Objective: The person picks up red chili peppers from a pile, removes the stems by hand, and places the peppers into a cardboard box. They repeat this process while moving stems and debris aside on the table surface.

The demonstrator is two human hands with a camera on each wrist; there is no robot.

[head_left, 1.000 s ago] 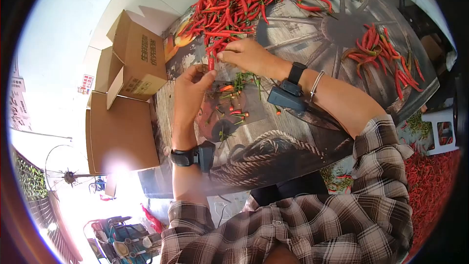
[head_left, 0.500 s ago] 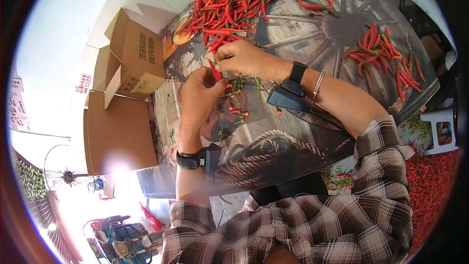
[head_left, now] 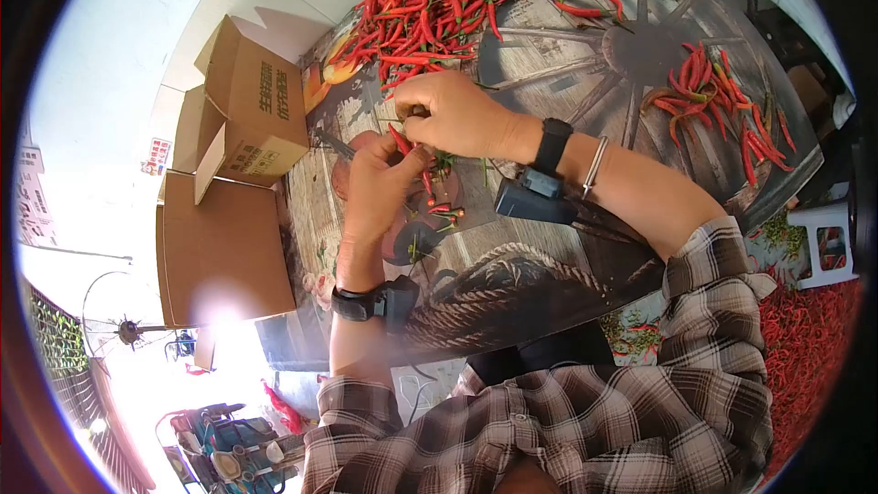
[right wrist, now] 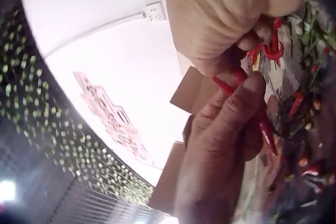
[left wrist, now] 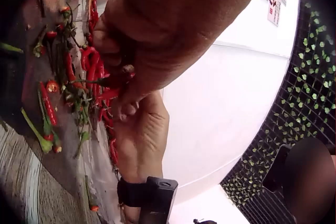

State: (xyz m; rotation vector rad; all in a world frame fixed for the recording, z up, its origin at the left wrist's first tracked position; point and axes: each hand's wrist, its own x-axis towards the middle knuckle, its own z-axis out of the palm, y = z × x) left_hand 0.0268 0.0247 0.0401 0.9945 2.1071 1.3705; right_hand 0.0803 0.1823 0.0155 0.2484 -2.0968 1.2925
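In the head view my left hand (head_left: 377, 190) grips a red chili pepper (head_left: 400, 139) between thumb and fingers. Red shows on both sides of the thumb in the right wrist view, with a pointed end (right wrist: 268, 136) sticking out below. My right hand (head_left: 465, 115) is right against it, fingers curled, thumb and fingertips pinching at red chili by the left thumb; the pinched end is hidden. Beneath the hands lie green stems and cut chili tops (head_left: 444, 210), seen closer as stems (left wrist: 44, 134) in the left wrist view.
A big heap of red chilies (head_left: 448, 5) covers the table's far side. A smaller pile (head_left: 704, 96) lies at the right on the printed tablecloth (head_left: 549, 261). An opened cardboard box (head_left: 261, 114) stands at the left. More chilies (head_left: 814, 357) and a white stool (head_left: 823, 242) are at lower right.
Both hands have moved back from the heap's edge, the left also slightly right. The chili, upright in the left hand earlier, now tilts, and the right fingers have come down beside it.
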